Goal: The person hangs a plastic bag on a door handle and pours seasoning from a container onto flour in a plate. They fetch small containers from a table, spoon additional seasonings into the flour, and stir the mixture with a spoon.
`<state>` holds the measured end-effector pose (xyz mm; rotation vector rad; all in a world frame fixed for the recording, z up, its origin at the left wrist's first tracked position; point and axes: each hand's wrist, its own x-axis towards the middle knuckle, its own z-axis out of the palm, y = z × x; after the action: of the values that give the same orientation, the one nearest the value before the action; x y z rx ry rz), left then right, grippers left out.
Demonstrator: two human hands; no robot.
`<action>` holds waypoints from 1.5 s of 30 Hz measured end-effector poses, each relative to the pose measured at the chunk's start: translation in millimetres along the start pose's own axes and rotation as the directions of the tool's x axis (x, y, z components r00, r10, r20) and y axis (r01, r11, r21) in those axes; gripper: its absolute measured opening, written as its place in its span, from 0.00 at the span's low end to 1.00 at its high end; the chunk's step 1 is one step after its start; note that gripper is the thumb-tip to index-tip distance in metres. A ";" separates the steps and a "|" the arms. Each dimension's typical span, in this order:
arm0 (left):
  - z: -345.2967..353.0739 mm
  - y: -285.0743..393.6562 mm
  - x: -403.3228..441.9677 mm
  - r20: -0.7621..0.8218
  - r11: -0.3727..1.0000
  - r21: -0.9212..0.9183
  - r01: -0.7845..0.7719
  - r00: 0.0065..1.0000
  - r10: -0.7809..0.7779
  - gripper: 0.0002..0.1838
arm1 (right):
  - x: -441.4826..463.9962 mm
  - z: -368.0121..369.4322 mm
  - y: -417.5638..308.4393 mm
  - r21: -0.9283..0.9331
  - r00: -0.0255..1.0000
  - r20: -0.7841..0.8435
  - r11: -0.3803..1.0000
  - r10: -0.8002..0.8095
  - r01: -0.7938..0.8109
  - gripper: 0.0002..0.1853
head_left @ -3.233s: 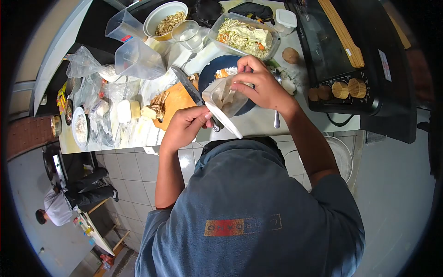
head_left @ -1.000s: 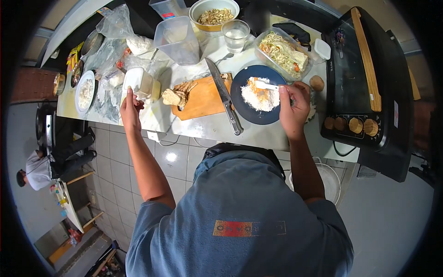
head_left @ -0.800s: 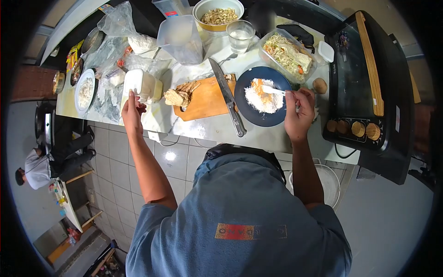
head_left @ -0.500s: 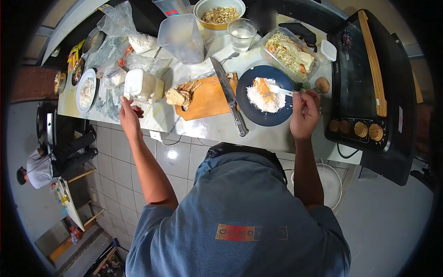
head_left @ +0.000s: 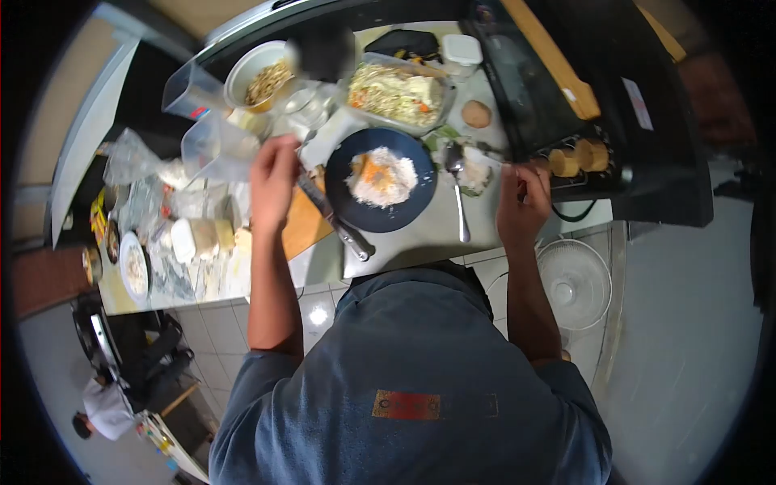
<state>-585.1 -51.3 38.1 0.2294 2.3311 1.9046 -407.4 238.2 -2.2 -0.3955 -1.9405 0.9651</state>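
the right hand (head_left: 524, 202) pinches a small white spoon (head_left: 493, 160) between thumb and fingers, right of a metal spoon (head_left: 462, 212) on the desk (head_left: 420, 242), while the dark blue plate (head_left: 416, 200) with its heap of white powder (head_left: 390, 191) and orange seasoning (head_left: 373, 172) lies between both hands. the left hand (head_left: 275, 182) hangs near the knife (head_left: 353, 241) and wooden cutting board (head_left: 305, 225), too blurred to tell whether its fingers are spread or pressed together.

Dark plate (head_left: 339, 174), one. Flanking it: hands (head_left: 275, 182), two, one per side. Left of the plate: knife (head_left: 347, 233), one. Right: spoon (head_left: 461, 206), one. Beyond and left: tall clear containers (head_left: 218, 153), two; bowl (head_left: 234, 79), one. Beyond and right: brown round item (head_left: 476, 114), one.
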 end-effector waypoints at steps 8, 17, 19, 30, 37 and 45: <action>242.7 31.5 96.9 0.680 0.872 -0.177 0.456 0.697 -0.226 0.17 | -5.9 -67.0 7.4 -0.140 0.992 0.023 0.983 0.120 -0.116 0.04; 361.8 -35.1 176.3 0.560 0.634 -0.245 0.733 0.641 -0.525 0.27 | -9.0 -138.6 38.2 -0.068 0.926 0.243 0.957 0.289 -0.281 0.06; 369.9 -45.9 181.9 0.563 0.602 -0.216 0.769 0.602 -0.566 0.29 | -10.0 -147.0 45.0 -0.068 0.932 0.225 0.959 0.284 -0.276 0.06; 343.3 -14.9 167.1 0.437 0.802 -0.285 0.525 0.816 -0.379 0.18 | -10.6 -151.1 47.2 -0.008 0.941 0.196 0.960 0.275 -0.279 0.06; 248.5 53.4 135.1 0.473 0.897 -0.252 0.363 0.855 -0.213 0.15 | -8.5 -122.3 36.7 0.061 0.930 0.322 0.976 0.179 -0.209 0.05; 109.8 48.8 60.6 0.502 0.956 -0.187 0.225 0.858 -0.104 0.16 | -9.9 -67.6 -0.9 0.124 0.928 0.363 0.983 0.082 -0.135 0.03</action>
<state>-621.8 75.6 64.1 0.4145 1.7186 1.7660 -345.5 263.3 12.1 -0.2562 -2.1700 1.3189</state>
